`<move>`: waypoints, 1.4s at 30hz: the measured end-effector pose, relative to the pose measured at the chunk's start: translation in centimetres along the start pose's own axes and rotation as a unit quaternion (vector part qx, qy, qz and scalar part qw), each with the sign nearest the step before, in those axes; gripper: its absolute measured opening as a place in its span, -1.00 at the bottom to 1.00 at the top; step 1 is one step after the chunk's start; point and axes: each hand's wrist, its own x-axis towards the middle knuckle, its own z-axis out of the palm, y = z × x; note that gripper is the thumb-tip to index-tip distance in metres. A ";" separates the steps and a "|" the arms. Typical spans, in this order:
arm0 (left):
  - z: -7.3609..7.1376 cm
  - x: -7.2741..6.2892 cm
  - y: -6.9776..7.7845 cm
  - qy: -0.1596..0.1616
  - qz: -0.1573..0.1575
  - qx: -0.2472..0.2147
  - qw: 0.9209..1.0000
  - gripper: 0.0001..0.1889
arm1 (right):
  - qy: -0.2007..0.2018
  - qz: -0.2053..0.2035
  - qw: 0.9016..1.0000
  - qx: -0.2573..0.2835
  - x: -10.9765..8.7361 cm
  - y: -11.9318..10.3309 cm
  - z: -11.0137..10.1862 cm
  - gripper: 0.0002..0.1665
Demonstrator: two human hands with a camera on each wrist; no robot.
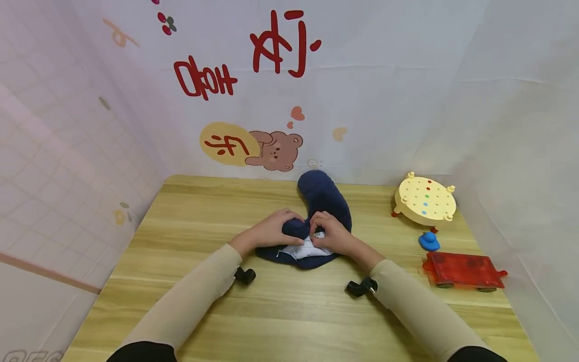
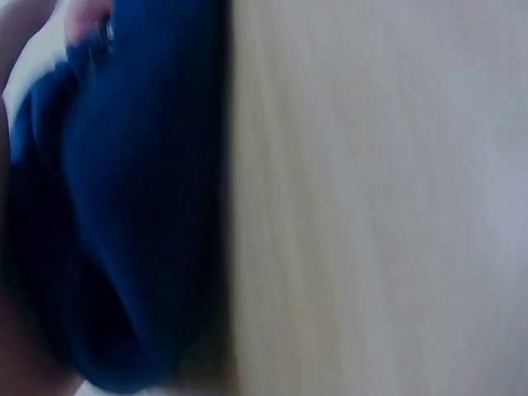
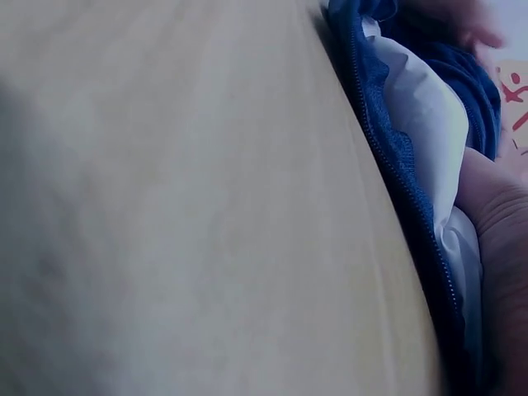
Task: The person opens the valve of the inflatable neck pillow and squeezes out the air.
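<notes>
A navy neck pillow [image 1: 322, 193] lies curved on the wooden table, its zippered edge spread apart. White inner fabric [image 1: 304, 250] shows through the opening. My left hand [image 1: 273, 232] grips a bunched fold of the navy cover, thumb stretched toward the white fabric. On the other side of the opening, my right hand [image 1: 333, 236] pinches the cover and inner fabric with bent fingers. In the right wrist view, zipper teeth [image 3: 388, 165] run along the cover's edge beside the white lining [image 3: 429, 124]. Blurred navy cloth [image 2: 148, 181] fills the left part of the left wrist view.
At the right of the table stand a round cream pegged toy [image 1: 427, 201], a small blue toy [image 1: 428, 241] and a red wheeled toy cart [image 1: 466, 270]. A white printed wall sheet [image 1: 384, 110] rises behind the table.
</notes>
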 end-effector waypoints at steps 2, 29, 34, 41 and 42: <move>0.3 -0.1 1.0 0.020 -0.022 0.032 0.999 -0.25 | 0.002 -0.003 1.000 0.006 0.0 0.0 0.1 -0.70; 4.1 0.8 1.3 0.049 -0.044 0.226 0.972 -0.01 | -0.008 -0.010 1.000 0.020 0.1 0.2 -0.3 -0.74; 4.0 0.8 1.4 0.049 -0.042 0.232 0.971 -0.01 | -0.009 -0.003 1.000 0.026 0.2 0.2 -0.4 -0.73; 4.0 0.7 1.5 0.043 -0.039 0.227 0.972 0.00 | -0.011 -0.005 0.999 0.031 0.1 0.2 -0.4 -0.73; 4.0 0.7 1.5 0.043 -0.038 0.228 0.972 0.00 | -0.011 -0.005 0.999 0.032 0.1 0.2 -0.4 -0.73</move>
